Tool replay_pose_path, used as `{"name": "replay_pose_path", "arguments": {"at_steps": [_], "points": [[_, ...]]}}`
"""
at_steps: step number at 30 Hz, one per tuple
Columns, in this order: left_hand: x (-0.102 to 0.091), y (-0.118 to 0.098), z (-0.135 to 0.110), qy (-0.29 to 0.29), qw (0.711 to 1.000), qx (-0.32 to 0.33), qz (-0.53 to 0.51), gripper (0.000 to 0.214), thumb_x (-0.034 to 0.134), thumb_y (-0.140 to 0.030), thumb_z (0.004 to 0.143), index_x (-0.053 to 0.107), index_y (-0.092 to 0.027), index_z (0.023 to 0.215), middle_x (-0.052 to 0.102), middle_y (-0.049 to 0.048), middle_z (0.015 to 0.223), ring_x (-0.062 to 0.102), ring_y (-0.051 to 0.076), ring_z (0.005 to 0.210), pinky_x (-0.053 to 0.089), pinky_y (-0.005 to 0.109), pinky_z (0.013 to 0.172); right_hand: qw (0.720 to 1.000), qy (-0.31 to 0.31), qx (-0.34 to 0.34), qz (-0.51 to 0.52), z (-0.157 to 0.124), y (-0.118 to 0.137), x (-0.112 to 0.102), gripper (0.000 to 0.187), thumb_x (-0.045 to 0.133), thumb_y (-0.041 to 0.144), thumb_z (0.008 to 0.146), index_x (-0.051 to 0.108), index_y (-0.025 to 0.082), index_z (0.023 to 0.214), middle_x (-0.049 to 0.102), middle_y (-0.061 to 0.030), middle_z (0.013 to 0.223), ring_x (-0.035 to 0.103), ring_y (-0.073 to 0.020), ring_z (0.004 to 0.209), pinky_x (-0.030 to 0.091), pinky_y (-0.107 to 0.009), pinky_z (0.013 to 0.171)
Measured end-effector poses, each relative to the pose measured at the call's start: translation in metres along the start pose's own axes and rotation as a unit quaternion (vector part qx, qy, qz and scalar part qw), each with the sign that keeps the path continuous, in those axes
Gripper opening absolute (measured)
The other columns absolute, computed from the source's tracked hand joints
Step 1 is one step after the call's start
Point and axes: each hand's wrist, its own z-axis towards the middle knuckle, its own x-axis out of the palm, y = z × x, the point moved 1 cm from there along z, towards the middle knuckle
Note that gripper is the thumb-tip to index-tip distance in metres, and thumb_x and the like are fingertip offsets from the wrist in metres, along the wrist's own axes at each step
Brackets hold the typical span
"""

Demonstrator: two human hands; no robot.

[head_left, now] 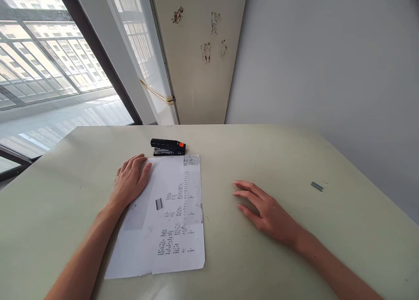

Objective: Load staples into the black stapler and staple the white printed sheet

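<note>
My left hand (131, 178) rests open on the upper left edge of some printed paper sheets (140, 247), its thumb apart from the fingers. My right hand (262, 208) lies on the table to the right of the sheets, fingers apart and nothing in it. Just beyond the sheets' top edge sits a black stapler (167, 147) with an orange patch. On the paper lies a small grey strip of staples (159, 203). A second strip of staples (317, 186) is on the table, to the right of my right hand.
The pale table (229, 265) spreads around both hands. Past its far edge stands a refrigerator (203, 86) with worn brown marks on its side. A grey wall (321, 64) runs along the right, and a window with railings (55, 51) is at the left.
</note>
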Motion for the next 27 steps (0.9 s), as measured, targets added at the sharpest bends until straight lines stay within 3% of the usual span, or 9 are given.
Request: {"name": "replay_pose_path", "arguments": {"at_steps": [27], "points": [[-0.0004, -0.0015, 0.0000, 0.003, 1.000, 0.001, 0.006, 0.057, 0.027, -0.060, 0.105, 0.056, -0.022, 0.136, 0.055, 0.0103, 0.155, 0.041, 0.034, 0.148, 0.032, 0.055, 0.120, 1.000, 0.008, 0.010, 0.001, 0.0000, -0.0007, 0.0000, 0.029, 0.048, 0.031, 0.107, 0.056, 0.032, 0.135, 0.051, -0.0055, 0.158, 0.053, -0.0250, 0.145, 0.054, -0.047, 0.114]]}}
